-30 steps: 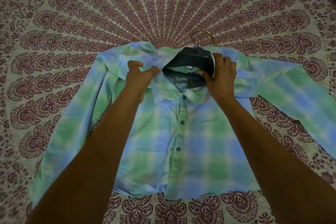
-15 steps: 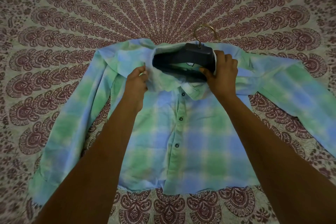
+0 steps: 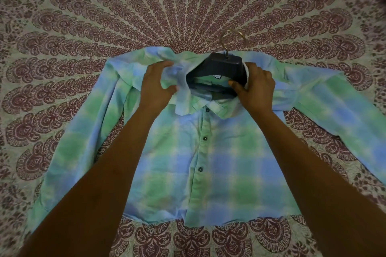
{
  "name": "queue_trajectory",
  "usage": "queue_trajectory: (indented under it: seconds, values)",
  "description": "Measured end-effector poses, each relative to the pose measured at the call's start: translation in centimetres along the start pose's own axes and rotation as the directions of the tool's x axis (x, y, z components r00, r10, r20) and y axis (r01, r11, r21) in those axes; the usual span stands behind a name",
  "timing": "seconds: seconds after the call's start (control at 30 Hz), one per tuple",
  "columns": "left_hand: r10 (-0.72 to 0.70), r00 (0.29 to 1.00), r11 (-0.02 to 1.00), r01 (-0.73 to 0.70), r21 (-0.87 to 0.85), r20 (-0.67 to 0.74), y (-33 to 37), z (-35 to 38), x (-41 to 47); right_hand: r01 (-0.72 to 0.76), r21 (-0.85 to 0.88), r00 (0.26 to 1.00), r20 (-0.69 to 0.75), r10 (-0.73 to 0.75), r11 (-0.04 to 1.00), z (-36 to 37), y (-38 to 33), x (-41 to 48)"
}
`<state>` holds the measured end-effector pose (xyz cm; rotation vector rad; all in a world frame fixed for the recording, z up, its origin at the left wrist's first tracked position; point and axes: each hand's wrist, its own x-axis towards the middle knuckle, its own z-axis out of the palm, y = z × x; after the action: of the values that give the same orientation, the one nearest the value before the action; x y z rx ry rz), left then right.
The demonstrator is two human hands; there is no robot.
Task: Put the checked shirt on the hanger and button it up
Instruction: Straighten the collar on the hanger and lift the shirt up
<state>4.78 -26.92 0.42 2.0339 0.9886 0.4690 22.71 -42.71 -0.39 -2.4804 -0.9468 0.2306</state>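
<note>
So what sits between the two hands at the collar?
In the head view, the dark hanger in the checked shirt collar opening sits between left hand and right hand.

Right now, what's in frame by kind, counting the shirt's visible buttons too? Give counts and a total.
Checked shirt: 1
Hanger, dark with a brass hook: 1
Visible dark buttons, at the collar, mid placket and lower placket: 3
Hands, left hand and right hand: 2
Patterned bedspread: 1
Total: 8
</note>
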Motion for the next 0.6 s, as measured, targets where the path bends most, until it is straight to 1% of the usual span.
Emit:
queue_trajectory:
  seconds: [0.03,0.07,0.17,0.2,0.23,0.3,0.33,0.37,0.4,0.47,0.5,0.53,0.6]
  values:
    - [0.065,0.995,0.998,-0.066,0.011,0.074,0.1,0.0,0.7,-0.002,-0.01,1.0,0.001,0.002,1.0,0.0,0.0,-0.1]
    - [0.093,0.986,0.995,-0.098,0.03,0.14,0.2,0.2,1.5,-0.001,-0.027,1.0,0.0,0.001,1.0,0.0,0.1,-0.2]
    - [0.045,0.95,0.984,-0.096,0.151,0.309,1.1,0.6,3.4,0.038,-0.064,0.999,-0.015,-0.039,0.997,0.0,0.8,-0.5]
    - [0.033,0.944,0.977,-0.099,0.187,0.327,1.3,0.8,3.8,0.069,-0.036,0.997,-0.019,-0.07,0.997,0.0,1.0,-0.5]
    - [0.033,0.945,0.979,-0.096,0.179,0.324,1.4,0.9,4.1,0.105,0.018,0.994,-0.027,-0.104,0.994,0.0,1.1,-0.6]
    - [0.035,0.957,0.996,-0.057,0.07,0.288,1.4,0.9,4.3,0.169,0.115,0.983,-0.089,-0.16,0.979,-0.4,1.6,-0.7]
    - [0.033,0.962,0.998,-0.045,0.036,0.271,1.4,0.8,4.3,0.181,0.134,0.978,-0.132,-0.164,0.974,-0.6,1.9,-0.7]
    - [0.035,0.962,0.998,-0.049,0.047,0.272,1.4,0.7,4.4,0.18,0.142,0.974,-0.166,-0.156,0.973,-0.9,2.2,-0.9]
    - [0.045,0.955,0.992,-0.077,0.097,0.294,1.4,0.6,4.5,0.179,0.148,0.971,-0.183,-0.151,0.973,-1.0,2.3,-0.9]
    - [0.086,0.919,0.954,-0.186,0.234,0.384,1.6,0.7,4.3,0.184,0.16,0.973,-0.171,-0.157,0.97,-0.8,2.5,-1.2]
    - [0.093,0.908,0.938,-0.217,0.27,0.409,1.7,1.0,4.2,0.181,0.165,0.976,-0.154,-0.156,0.969,-0.7,2.5,-1.3]
    - [0.101,0.907,0.932,-0.23,0.279,0.409,1.8,1.2,4.1,0.172,0.168,0.979,-0.142,-0.149,0.971,-0.6,2.5,-1.5]
    - [0.113,0.924,0.928,-0.23,0.294,0.365,2.1,1.7,4.0,0.146,0.153,0.984,-0.121,-0.128,0.977,-0.4,3.0,-1.9]
